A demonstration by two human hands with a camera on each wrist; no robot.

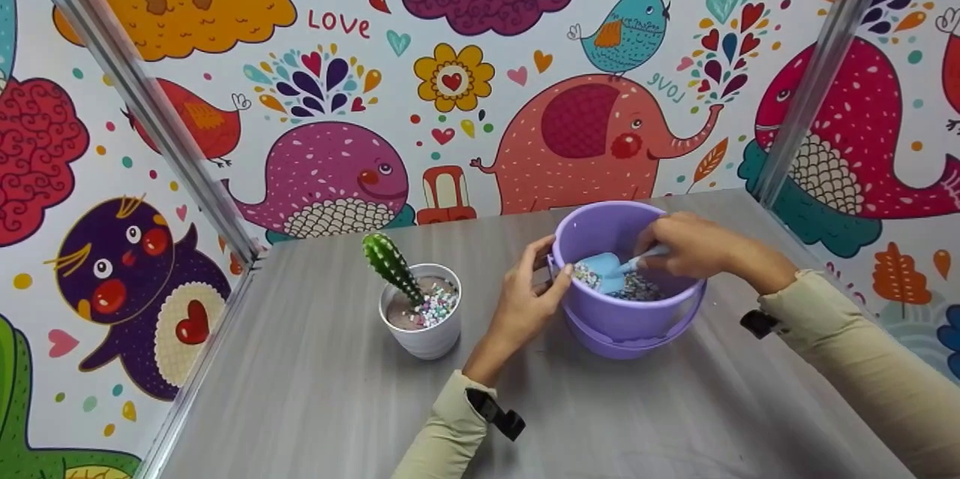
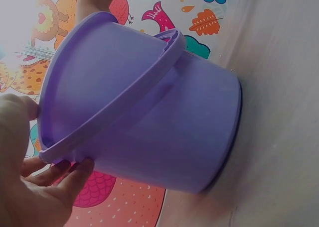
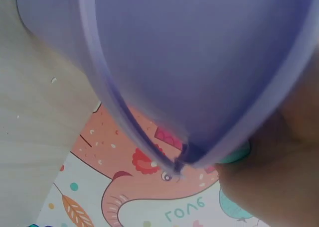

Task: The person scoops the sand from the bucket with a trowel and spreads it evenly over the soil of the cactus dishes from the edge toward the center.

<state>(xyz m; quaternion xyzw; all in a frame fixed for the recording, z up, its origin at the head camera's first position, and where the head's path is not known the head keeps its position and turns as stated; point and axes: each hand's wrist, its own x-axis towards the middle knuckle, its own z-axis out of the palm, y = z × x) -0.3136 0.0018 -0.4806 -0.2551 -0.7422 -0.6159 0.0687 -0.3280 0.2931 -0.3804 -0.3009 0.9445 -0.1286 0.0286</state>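
A purple bucket (image 1: 626, 329) stands on the table, with many small multicoloured pebbles (image 1: 641, 287) inside. My left hand (image 1: 527, 291) grips its left rim by the handle joint, thumb near the inside and fingers on the outer wall. Inside the bucket, my right hand (image 1: 686, 242) grips the handle of a light blue toy shovel (image 1: 611, 272), whose blade lies among the pebbles. To the left stands a white pot (image 1: 424, 344) with a green cactus (image 1: 391, 265) leaning left. Similar pebbles cover part of its brownish soil. In the right wrist view the bucket wall hides the shovel.
The grey wood-grain table (image 1: 315, 389) is bounded by printed cartoon panels (image 1: 457, 134) at the back and sides, with metal posts at the corners. The bucket's purple handle (image 2: 119, 105) hangs down on the near side. Tiny pebbles (image 3: 54, 80) lie on the table near the bucket.
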